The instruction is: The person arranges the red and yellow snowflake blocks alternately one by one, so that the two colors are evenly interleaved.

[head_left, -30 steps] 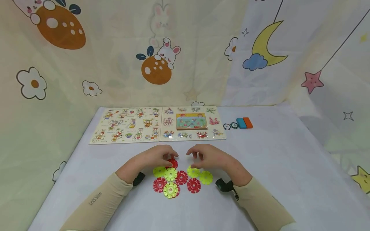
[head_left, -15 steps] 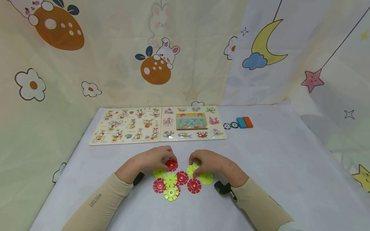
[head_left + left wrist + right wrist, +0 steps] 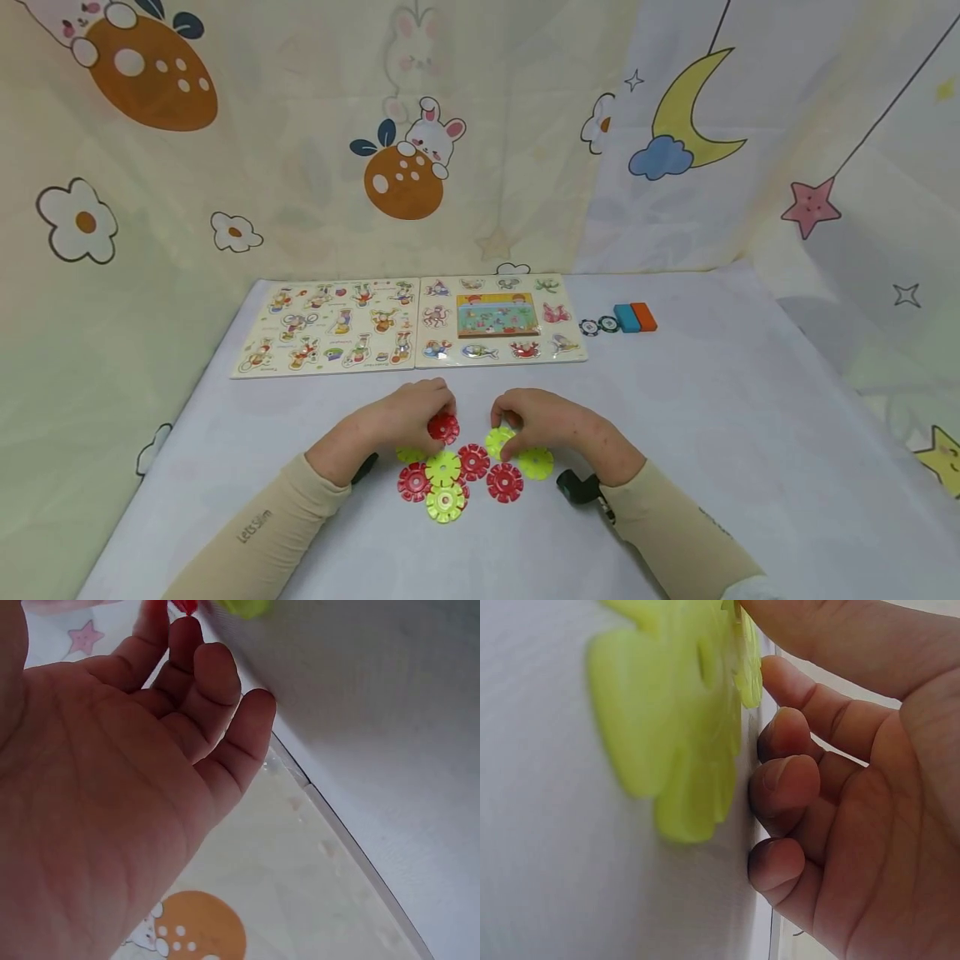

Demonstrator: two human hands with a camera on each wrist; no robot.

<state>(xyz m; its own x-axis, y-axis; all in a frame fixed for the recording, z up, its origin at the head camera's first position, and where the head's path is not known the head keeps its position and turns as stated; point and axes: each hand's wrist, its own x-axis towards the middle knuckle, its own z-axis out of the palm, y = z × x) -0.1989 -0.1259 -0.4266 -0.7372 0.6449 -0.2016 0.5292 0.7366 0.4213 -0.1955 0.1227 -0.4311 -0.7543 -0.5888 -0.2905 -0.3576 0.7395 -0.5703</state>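
My left hand (image 3: 408, 414) pinches a red notched plastic disc (image 3: 444, 428) at the top of a loose cluster of such discs; in the left wrist view only a sliver of red disc (image 3: 184, 606) shows at the fingertips. My right hand (image 3: 551, 421) has thumb and index finger at the edges of a yellow-green notched disc (image 3: 497, 442). From the right wrist, that disc (image 3: 751, 671) appears between thumb and index, the other fingers loosely bent. Another yellow-green disc (image 3: 536, 463) lies close by. Nearer the body are red discs (image 3: 505, 483) and yellow discs (image 3: 446, 502), some overlapping.
Two puzzle boards (image 3: 337, 329) lie side by side along the back of the white table. Right of them are two round black-and-white chips (image 3: 598, 326), a blue block (image 3: 627, 318) and an orange block (image 3: 643, 317). A printed curtain (image 3: 300, 150) hangs behind.
Both hands have come down onto discs. The left has taken the red disc and shifted slightly left with it; the right has closed thumb and index on the yellow-green disc.
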